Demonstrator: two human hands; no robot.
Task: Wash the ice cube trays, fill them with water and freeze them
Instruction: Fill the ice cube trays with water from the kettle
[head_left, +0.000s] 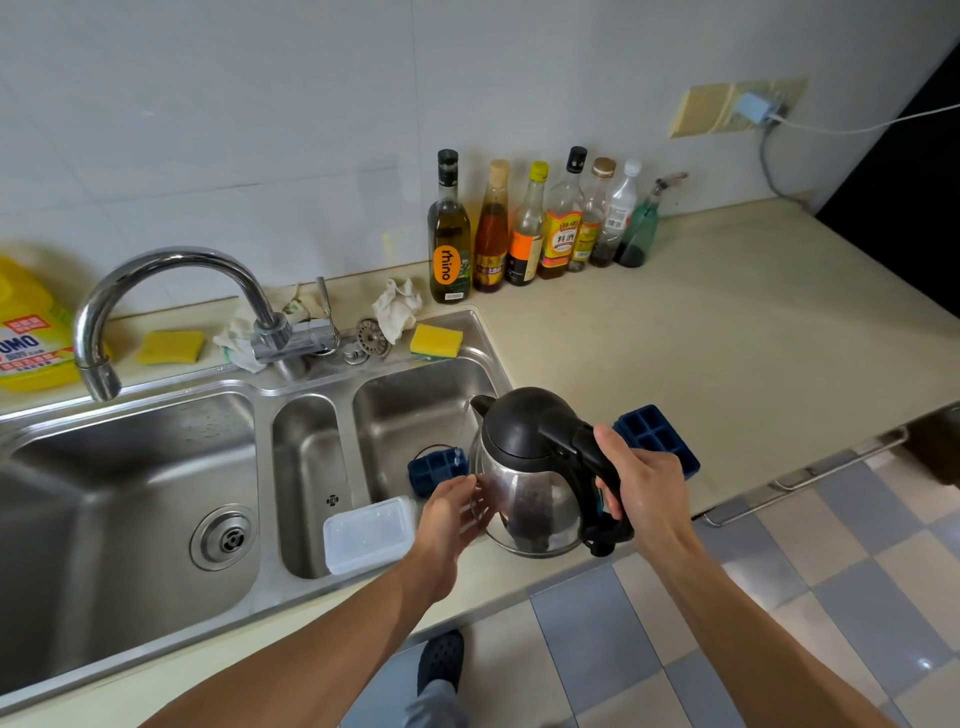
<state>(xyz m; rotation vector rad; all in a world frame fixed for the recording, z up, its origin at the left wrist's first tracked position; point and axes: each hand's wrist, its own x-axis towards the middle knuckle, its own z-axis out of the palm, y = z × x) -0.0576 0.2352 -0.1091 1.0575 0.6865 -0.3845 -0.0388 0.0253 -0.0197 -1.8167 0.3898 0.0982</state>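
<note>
My right hand (636, 480) grips the black handle of a steel kettle (530, 467), which is tilted with its spout toward the sink. A thin stream of water falls from the spout onto a dark blue ice cube tray (434, 470) lying in the right sink basin (415, 410). My left hand (452, 512) is open, its fingers resting against the kettle's steel side. A second blue ice cube tray (657, 436) lies on the counter behind my right hand, partly hidden by it. A clear plastic lid or tray (369, 535) rests on the sink's front rim.
A curved tap (156, 301) stands over the large left basin (130, 499). Yellow sponges (435, 340), rags and a strainer lie behind the sink, a yellow detergent jug (31, 332) at far left. Several bottles (524, 228) line the wall. The beige counter (727, 322) extends right.
</note>
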